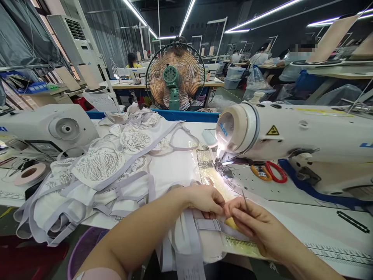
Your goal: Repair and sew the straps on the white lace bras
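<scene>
My left hand (205, 200) is closed, its fingertips pinched against those of my right hand; what they pinch is hidden. My right hand (252, 217) is closed around a thin pointed metal tool (244, 197), whose tip sticks up past the fingers. Something yellow (231, 223) shows just under the fingers; I cannot tell whether it belongs to the tool. Below both hands, a white bra (186, 233) hangs over the table edge towards my lap. Its lilac strap with a slider (215, 224) runs beneath my right hand.
A heap of white lace bras (99, 163) covers the table's left side. A lit sewing machine (279, 132) stands at right, with orange-handled and red-handled scissors (274, 172) under its arm. Another machine (58, 128) is at left. A large fan (175, 77) stands ahead; people sit beyond.
</scene>
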`<state>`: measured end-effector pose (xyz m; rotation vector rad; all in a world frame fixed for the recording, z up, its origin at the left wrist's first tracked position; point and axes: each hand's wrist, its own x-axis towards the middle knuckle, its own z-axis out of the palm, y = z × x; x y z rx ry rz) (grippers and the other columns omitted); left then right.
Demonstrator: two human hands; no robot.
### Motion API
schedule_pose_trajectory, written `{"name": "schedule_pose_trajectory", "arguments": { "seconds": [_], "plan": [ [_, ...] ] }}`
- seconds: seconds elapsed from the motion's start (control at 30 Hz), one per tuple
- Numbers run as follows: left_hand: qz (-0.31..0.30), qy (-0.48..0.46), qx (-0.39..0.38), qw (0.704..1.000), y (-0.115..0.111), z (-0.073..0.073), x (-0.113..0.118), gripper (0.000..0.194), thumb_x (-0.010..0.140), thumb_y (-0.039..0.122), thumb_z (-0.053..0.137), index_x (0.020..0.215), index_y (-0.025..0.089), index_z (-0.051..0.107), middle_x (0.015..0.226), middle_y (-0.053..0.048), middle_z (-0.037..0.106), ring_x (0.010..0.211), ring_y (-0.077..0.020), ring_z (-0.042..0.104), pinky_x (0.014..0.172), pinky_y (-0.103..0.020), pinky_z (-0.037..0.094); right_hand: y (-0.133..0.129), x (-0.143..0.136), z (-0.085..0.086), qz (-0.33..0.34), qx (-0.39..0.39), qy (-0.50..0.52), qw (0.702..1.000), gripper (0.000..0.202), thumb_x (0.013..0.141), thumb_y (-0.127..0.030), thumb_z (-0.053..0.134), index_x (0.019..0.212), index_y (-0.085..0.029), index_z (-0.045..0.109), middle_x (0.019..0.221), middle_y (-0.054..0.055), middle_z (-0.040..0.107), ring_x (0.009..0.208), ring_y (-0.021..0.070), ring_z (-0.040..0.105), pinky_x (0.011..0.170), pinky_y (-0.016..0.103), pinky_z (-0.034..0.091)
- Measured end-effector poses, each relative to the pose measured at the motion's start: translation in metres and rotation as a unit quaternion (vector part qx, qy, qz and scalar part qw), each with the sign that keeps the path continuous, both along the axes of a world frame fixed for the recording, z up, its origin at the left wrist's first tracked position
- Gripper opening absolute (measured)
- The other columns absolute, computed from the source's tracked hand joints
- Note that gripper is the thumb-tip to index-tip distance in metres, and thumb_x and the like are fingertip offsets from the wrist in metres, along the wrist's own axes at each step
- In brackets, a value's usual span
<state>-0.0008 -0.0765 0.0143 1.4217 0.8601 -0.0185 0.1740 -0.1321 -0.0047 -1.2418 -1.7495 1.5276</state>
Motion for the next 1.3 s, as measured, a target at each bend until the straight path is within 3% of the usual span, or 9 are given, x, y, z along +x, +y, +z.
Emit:
{"name": "schedule_pose_trajectory", "arguments": {
  "seconds": [0.07, 0.13, 0.2, 0.3, 0.4, 0.57, 0.7, 1.1, 1.3],
  "plan": [
    [-0.031, 0.019, 0.022, 0.999, 0.001, -0.001, -0.001, 0.006, 0.072, 0.012, 0.057, 0.068, 0.016, 0.057, 0.050, 0.007, 0.049, 0.046, -0.0051, 0.046, 0.048, -0.017, 0.041, 0.000, 0.002, 0.009, 0.122, 0.144, -0.126, 0.974, 0.021, 0.088, -0.031, 0.037, 0.075, -0.021, 0.049, 0.063, -0.002, 0.047, 0.053, 0.0101, 0.039, 0.050, 0.022, 0.031],
    [-0.046, 0.031, 0.036, 0.998, 0.003, -0.003, -0.002, 0.002, 0.072, 0.016, 0.058, 0.070, 0.017, 0.058, 0.053, 0.007, 0.050, 0.046, -0.0049, 0.045, 0.047, -0.017, 0.040, 0.003, 0.007, 0.015, 0.197, 0.326, -0.273, 0.883, 0.017, 0.080, -0.011, 0.038, 0.073, -0.021, 0.050, 0.072, 0.000, 0.055, 0.063, 0.0131, 0.049, 0.055, 0.024, 0.033],
    [-0.043, 0.029, 0.032, 0.998, 0.005, -0.003, -0.004, 0.005, 0.074, 0.021, 0.058, 0.070, 0.017, 0.058, 0.053, 0.006, 0.049, 0.045, -0.0046, 0.044, 0.047, -0.017, 0.039, 0.011, 0.015, 0.016, 0.202, 0.450, -0.368, 0.788, 0.025, 0.068, 0.000, 0.037, 0.070, -0.021, 0.050, 0.067, 0.000, 0.055, 0.058, 0.0140, 0.050, 0.050, 0.025, 0.029],
    [-0.046, 0.011, 0.013, 0.999, 0.006, -0.002, -0.007, 0.010, 0.075, 0.025, 0.058, 0.071, 0.016, 0.058, 0.049, 0.006, 0.046, 0.044, -0.0048, 0.043, 0.046, -0.017, 0.037, 0.025, 0.034, 0.013, 0.123, 0.498, -0.440, 0.737, 0.021, 0.066, -0.001, 0.037, 0.060, -0.021, 0.042, 0.057, 0.000, 0.047, 0.046, 0.0135, 0.044, 0.043, 0.026, 0.020],
    [-0.048, 0.013, 0.010, 0.999, 0.006, 0.001, -0.009, 0.009, 0.076, 0.024, 0.058, 0.071, 0.016, 0.059, 0.046, 0.006, 0.046, 0.045, -0.0054, 0.044, 0.046, -0.017, 0.036, 0.033, 0.049, 0.014, 0.052, 0.488, -0.452, 0.745, 0.018, 0.073, -0.011, 0.038, 0.059, -0.022, 0.038, 0.056, 0.000, 0.044, 0.047, 0.0142, 0.045, 0.043, 0.026, 0.026],
    [-0.016, 0.017, -0.001, 1.000, 0.004, 0.003, -0.006, 0.007, 0.076, 0.022, 0.059, 0.072, 0.016, 0.059, 0.048, 0.006, 0.049, 0.045, -0.0055, 0.046, 0.048, -0.018, 0.038, 0.017, 0.038, 0.012, -0.039, 0.380, -0.365, 0.849, 0.024, 0.087, -0.032, 0.034, 0.068, -0.023, 0.045, 0.062, 0.000, 0.051, 0.052, 0.0132, 0.048, 0.047, 0.025, 0.037],
    [-0.015, 0.006, 0.009, 1.000, 0.003, 0.002, -0.006, 0.009, 0.076, 0.022, 0.058, 0.069, 0.016, 0.057, 0.051, 0.006, 0.050, 0.046, -0.0054, 0.047, 0.049, -0.019, 0.039, 0.001, 0.018, 0.007, -0.019, 0.359, -0.287, 0.888, 0.017, 0.087, -0.033, 0.040, 0.086, -0.024, 0.054, 0.082, 0.003, 0.059, 0.064, 0.0126, 0.055, 0.053, 0.023, 0.043],
    [0.000, -0.005, 0.013, 1.000, 0.003, -0.002, -0.005, 0.016, 0.075, 0.024, 0.059, 0.063, 0.016, 0.052, 0.047, 0.006, 0.048, 0.046, -0.0058, 0.047, 0.050, -0.019, 0.038, 0.003, -0.003, -0.006, -0.051, 0.534, -0.363, 0.762, 0.021, 0.079, -0.017, 0.036, 0.058, -0.023, 0.037, 0.057, -0.003, 0.042, 0.045, 0.0104, 0.040, 0.042, 0.024, 0.028],
    [-0.002, 0.030, 0.034, 0.999, 0.001, 0.005, -0.005, 0.006, 0.074, 0.023, 0.059, 0.072, 0.017, 0.058, 0.046, 0.007, 0.049, 0.046, -0.0055, 0.046, 0.052, -0.018, 0.038, 0.011, 0.022, 0.010, -0.163, 0.448, -0.339, 0.811, 0.019, 0.080, -0.026, 0.038, 0.061, -0.023, 0.035, 0.056, -0.003, 0.041, 0.049, 0.0110, 0.041, 0.043, 0.022, 0.032]
  ]
}}
